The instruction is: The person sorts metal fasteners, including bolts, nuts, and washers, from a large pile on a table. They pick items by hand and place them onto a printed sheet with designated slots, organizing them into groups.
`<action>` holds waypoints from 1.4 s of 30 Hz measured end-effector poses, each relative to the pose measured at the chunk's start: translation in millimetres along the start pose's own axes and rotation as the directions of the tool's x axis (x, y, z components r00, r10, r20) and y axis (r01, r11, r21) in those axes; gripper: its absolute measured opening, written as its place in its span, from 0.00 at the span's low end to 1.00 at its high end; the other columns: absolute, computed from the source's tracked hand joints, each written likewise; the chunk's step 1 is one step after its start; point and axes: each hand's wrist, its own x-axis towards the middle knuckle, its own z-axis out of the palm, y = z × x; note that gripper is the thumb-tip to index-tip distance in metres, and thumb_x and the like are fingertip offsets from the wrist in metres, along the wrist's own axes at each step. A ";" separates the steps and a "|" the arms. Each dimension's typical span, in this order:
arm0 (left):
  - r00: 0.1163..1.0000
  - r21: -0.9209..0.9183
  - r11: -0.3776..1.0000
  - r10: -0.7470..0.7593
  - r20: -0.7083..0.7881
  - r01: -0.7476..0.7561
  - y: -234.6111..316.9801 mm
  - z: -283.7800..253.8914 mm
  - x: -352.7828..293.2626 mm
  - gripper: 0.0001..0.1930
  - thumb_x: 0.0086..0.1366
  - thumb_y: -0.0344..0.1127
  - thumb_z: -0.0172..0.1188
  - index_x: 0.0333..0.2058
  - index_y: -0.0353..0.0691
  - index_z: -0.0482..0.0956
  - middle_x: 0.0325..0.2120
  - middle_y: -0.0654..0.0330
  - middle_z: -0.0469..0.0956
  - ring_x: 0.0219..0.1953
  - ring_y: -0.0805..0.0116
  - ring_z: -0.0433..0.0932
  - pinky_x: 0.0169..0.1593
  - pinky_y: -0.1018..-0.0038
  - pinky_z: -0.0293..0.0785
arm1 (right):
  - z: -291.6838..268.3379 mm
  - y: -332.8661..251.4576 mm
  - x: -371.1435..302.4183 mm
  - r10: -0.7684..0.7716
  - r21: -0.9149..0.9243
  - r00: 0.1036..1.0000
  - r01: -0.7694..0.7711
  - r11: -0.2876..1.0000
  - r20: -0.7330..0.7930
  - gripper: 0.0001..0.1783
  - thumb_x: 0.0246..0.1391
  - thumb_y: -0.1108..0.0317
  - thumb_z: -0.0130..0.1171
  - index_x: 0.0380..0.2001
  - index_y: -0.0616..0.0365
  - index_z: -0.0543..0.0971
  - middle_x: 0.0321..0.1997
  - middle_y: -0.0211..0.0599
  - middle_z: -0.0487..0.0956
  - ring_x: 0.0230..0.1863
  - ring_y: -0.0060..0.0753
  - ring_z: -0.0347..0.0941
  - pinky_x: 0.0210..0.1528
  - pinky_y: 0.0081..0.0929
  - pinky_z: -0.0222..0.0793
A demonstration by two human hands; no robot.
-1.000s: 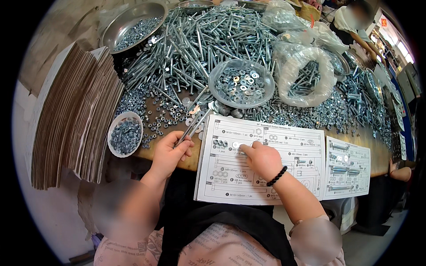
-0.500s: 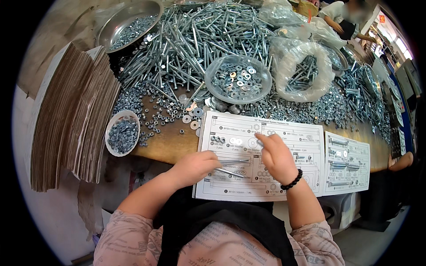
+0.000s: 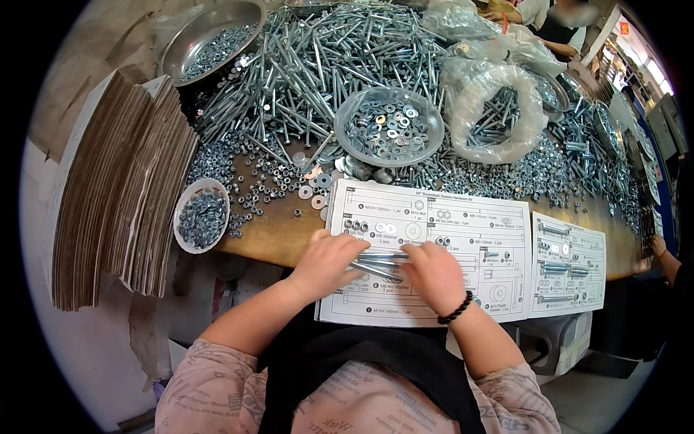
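Several long silver bolts [image 3: 377,265] lie side by side across the left half of a white printed parts sheet [image 3: 499,300]. My left hand [image 3: 327,264] closes on their left ends. Opposite it, my right hand [image 3: 435,276], with a black bead bracelet at the wrist, has its fingers curled on their right ends. Small nuts [image 3: 355,226] and washers [image 3: 385,228] sit on the sheet's upper left, just beyond my left fingers. More nuts [image 3: 442,241] are beyond my right hand. Parts of the sheet under both hands are hidden.
A big heap of bolts [image 3: 325,65] covers the far table. Around it are a clear bowl of washers [image 3: 338,137], a plastic bag of bolts [image 3: 531,137], loose nuts [image 3: 271,189] and a white dish [image 3: 178,230]. Stacked cardboard [image 3: 116,195] stands left. A second sheet [image 3: 593,289] lies right. Another person [image 3: 560,32] works beyond.
My right hand has come down and left from the upper middle of the sheet onto the bolts. My left hand has shifted slightly up. The far person has leaned left.
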 end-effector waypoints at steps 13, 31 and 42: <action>0.999 -0.029 0.999 -0.028 0.024 0.028 0.1 13.1 9.5 0.15 0.44 0.37 0.65 0.34 0.46 0.76 0.31 0.65 0.72 0.37 0.67 0.72 0.46 0.67 0.59 | 5.9 12.1 -1.0 0.091 0.022 0.987 -0.094 0.995 0.129 0.15 0.43 0.63 0.60 0.37 0.51 0.73 0.27 0.36 0.74 0.29 0.40 0.72 0.30 0.34 0.69; 0.894 0.185 0.880 -0.402 -0.197 0.437 -129.0 -44.4 110.2 0.09 0.52 0.40 0.59 0.29 0.42 0.79 0.28 0.57 0.73 0.33 0.56 0.73 0.37 0.63 0.69 | -51.0 50.5 145.1 -0.067 0.053 0.993 0.073 0.996 -0.100 0.10 0.45 0.63 0.58 0.32 0.53 0.77 0.30 0.38 0.76 0.33 0.42 0.73 0.34 0.33 0.69; 0.836 -0.089 0.844 -0.536 -0.115 0.529 -126.4 -69.9 128.9 0.09 0.49 0.36 0.57 0.29 0.40 0.74 0.26 0.55 0.77 0.30 0.57 0.76 0.35 0.67 0.71 | -70.2 130.2 252.9 0.092 -0.258 0.972 -0.148 0.955 -0.218 0.12 0.49 0.68 0.51 0.38 0.49 0.77 0.39 0.42 0.73 0.42 0.45 0.70 0.43 0.37 0.67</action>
